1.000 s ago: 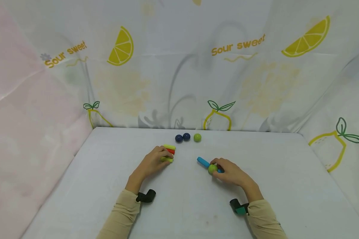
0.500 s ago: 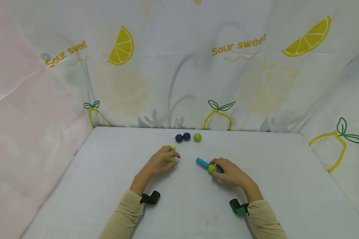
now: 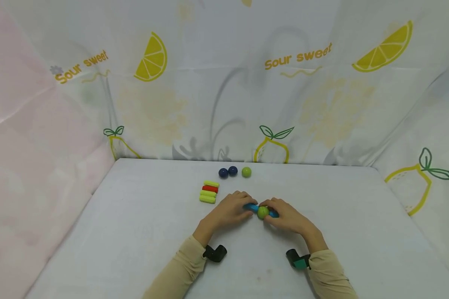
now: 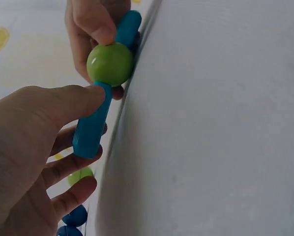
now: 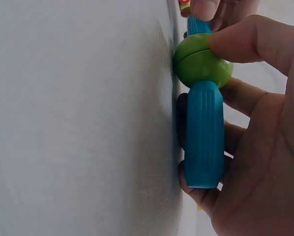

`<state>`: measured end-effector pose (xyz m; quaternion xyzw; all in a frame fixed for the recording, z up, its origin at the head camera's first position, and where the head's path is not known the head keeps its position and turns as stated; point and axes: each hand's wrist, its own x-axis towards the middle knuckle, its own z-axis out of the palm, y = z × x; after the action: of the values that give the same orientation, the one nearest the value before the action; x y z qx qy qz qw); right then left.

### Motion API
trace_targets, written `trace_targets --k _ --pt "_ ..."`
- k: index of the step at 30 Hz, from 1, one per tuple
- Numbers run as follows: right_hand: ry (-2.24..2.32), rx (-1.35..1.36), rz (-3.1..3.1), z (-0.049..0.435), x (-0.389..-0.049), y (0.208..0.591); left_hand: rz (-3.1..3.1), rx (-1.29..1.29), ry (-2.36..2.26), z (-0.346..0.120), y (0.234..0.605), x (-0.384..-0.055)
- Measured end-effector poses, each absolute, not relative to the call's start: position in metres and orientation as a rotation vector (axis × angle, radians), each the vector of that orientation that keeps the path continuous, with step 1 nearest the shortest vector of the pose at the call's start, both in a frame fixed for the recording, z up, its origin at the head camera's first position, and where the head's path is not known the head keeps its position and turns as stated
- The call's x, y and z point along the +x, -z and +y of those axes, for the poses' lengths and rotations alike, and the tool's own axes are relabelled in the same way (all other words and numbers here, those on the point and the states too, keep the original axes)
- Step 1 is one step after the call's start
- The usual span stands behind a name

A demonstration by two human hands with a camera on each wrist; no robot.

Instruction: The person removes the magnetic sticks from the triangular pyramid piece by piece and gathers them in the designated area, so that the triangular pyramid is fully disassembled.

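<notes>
In front of me a green ball [image 3: 263,212] sits between two ribbed blue toy rods, one on each side in a nearly straight line. My left hand [image 3: 230,209] pinches the left blue rod [image 4: 92,128], thumb on top close to the ball and fingertips behind it. With thumb and fingers, my right hand [image 3: 284,214] grips the green ball, and the thumb presses on it in the right wrist view. The right blue rod [image 5: 205,137] lies along the fingers of that hand, which partly hide it in the head view.
Left of my hands, several short rods lie stacked in a row, yellow-green ones [image 3: 207,199] and a red one [image 3: 210,189]. Behind stand two dark blue balls [image 3: 223,173] and another green ball [image 3: 246,172], near the back edge of the white table [image 3: 321,182].
My left hand has left the short rods and moved right to pinch the left blue rod. That rod's angle has flattened slightly. My right hand has stayed on the green ball.
</notes>
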<state>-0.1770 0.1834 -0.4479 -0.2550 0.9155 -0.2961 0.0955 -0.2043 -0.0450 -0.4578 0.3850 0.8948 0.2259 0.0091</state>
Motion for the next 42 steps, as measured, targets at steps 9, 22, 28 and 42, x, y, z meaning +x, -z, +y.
trace_targets --k 9,22,28,42 --pt "0.88 -0.759 2.727 0.1834 -0.1769 0.4491 2.843 1.115 -0.696 -0.0384 0.4615 -0.2003" --pt "0.896 -0.774 2.712 0.184 -0.1763 0.4503 2.85 1.1 -0.695 -0.0394 0.4618 -0.1973" --pt "0.907 -0.798 2.719 0.1841 -0.1754 0.4497 2.849 1.114 -0.709 -0.0405 0.4605 -0.1956" --pt "0.9 -0.793 2.726 0.1836 -0.1768 0.4521 2.825 1.044 -0.712 -0.0396 0.4589 -0.1954"
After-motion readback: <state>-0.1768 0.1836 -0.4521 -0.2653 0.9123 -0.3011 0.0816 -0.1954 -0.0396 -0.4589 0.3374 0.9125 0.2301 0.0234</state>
